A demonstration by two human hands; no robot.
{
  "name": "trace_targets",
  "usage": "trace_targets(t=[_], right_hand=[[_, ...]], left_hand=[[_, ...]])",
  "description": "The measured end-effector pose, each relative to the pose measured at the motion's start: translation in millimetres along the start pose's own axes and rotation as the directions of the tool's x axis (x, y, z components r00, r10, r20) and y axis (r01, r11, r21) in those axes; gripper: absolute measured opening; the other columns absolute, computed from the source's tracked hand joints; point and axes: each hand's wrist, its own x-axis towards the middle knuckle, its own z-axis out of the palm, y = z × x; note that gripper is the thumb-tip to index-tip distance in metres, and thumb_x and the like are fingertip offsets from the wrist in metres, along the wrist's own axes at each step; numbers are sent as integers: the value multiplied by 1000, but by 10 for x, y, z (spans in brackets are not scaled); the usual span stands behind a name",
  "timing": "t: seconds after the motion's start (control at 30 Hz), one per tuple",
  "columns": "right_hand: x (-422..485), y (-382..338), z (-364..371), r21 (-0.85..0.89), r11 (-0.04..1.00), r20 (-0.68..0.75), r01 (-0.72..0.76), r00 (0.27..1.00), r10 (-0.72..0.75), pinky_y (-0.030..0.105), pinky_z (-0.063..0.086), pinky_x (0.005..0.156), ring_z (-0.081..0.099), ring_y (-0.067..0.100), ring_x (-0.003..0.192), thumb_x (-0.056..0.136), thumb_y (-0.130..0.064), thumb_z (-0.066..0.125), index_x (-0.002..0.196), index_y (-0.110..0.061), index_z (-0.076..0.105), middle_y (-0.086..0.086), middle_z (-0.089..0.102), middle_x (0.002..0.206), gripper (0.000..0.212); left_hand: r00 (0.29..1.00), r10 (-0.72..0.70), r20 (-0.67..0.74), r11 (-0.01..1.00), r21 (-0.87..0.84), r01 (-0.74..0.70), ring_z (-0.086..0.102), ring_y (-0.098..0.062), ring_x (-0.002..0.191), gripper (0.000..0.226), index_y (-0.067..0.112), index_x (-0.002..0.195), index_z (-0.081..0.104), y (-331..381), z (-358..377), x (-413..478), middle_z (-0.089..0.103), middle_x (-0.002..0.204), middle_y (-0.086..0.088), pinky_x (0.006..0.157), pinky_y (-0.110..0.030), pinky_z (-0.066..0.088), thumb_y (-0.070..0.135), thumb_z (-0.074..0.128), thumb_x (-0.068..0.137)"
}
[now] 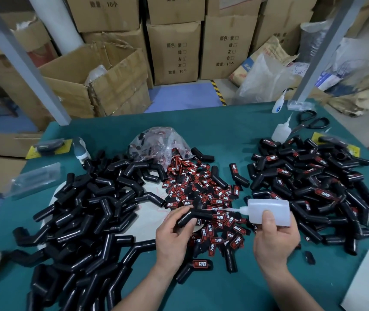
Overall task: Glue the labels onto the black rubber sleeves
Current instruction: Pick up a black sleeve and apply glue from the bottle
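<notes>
My left hand [172, 234] grips a bent black rubber sleeve [198, 215] over the middle of the green table [235, 122]. My right hand [275, 239] holds a translucent glue bottle [268, 211] on its side, its thin nozzle pointing left and reaching the sleeve's bend. A heap of red-and-black labels [203, 189] lies just beyond my hands. Unlabelled sleeves [94, 209] are piled at the left. Sleeves bearing labels [313, 182] are piled at the right. One labelled sleeve [196, 267] lies near my left wrist.
A clear bag with more labels [159, 144] sits behind the label heap. Two other glue bottles [281, 131], [278, 102] and scissors [311, 122] lie at the back right. Packaged items [49, 147] lie at the left edge. Cardboard boxes [174, 52] stand behind the table.
</notes>
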Motion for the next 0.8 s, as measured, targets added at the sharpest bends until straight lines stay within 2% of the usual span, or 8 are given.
trace_targets(t=[0.07, 0.17, 0.27, 0.37, 0.5, 0.63, 0.7, 0.8], right_hand=[[6, -17, 13, 12, 1000, -14, -8, 1000, 8, 18, 52, 60, 63, 1, 69, 77, -37, 67, 91, -37, 73, -18, 68, 75, 14], [24, -9, 71, 78, 992, 7, -97, 995, 97, 23, 56, 68, 66, 7, 77, 82, -32, 68, 92, -33, 76, -12, 71, 80, 13], [34, 13, 111, 152, 975, 25, -164, 986, 163, 25, 56, 62, 68, 13, 76, 89, -23, 61, 91, -30, 76, -6, 72, 84, 17], [35, 38, 107, 136, 978, 21, -160, 987, 159, 27, 55, 61, 67, 16, 78, 90, -25, 59, 92, -30, 75, -5, 72, 86, 16], [31, 66, 67, 39, 992, 8, -121, 993, 121, 31, 56, 71, 67, 18, 83, 86, -31, 63, 94, -26, 73, -7, 72, 87, 14], [-29, -9, 61, -95, 995, 15, 13, 1000, -11, 10, 49, 62, 64, -5, 71, 79, -38, 61, 90, -21, 61, -24, 69, 79, 20], [-65, -29, 64, -137, 989, 23, 60, 998, -58, 6, 46, 58, 62, -9, 68, 78, -35, 59, 88, -10, 59, -28, 67, 77, 27], [-74, -64, 84, -158, 983, 34, 92, 996, -88, 4, 44, 57, 61, -11, 66, 77, -35, 58, 94, -4, 58, -30, 66, 76, 36]], left_hand=[[1000, 4, 1, 1000, 4, -4, 66, 0, 117, 56, 58, 110, 73, 17, -4, 5, 72, 119, 21, 96, -8, 47, 7, 80, 88], [1000, 23, 12, 999, -23, -23, 66, 2, 114, 63, 56, 110, 75, 45, 18, 1, 71, 120, 20, 92, -5, 48, -3, 77, 88], [999, 36, 10, 999, -38, -36, 67, 3, 112, 68, 55, 108, 76, 70, 36, -8, 71, 121, 19, 90, -5, 49, -10, 75, 87], [1000, 27, 15, 999, -45, -26, 67, 3, 112, 68, 54, 105, 77, 71, 36, -2, 71, 119, 20, 89, -5, 49, -11, 76, 86], [1000, 20, 14, 999, -39, -20, 67, -1, 112, 62, 53, 104, 77, 70, 34, 1, 73, 117, 18, 90, -6, 49, -6, 78, 85], [1000, 22, 15, 1000, -11, -22, 67, 1, 111, 61, 54, 107, 76, 54, 28, 9, 72, 117, 20, 91, -6, 48, -2, 80, 85], [999, 38, 25, 999, 13, -38, 66, 2, 112, 61, 55, 108, 75, 44, 21, 8, 72, 118, 21, 93, -6, 47, -1, 81, 84], [998, 51, 30, 998, 31, -52, 66, 0, 115, 59, 54, 110, 75, 26, 9, 15, 72, 118, 21, 96, -7, 45, 2, 82, 84]])
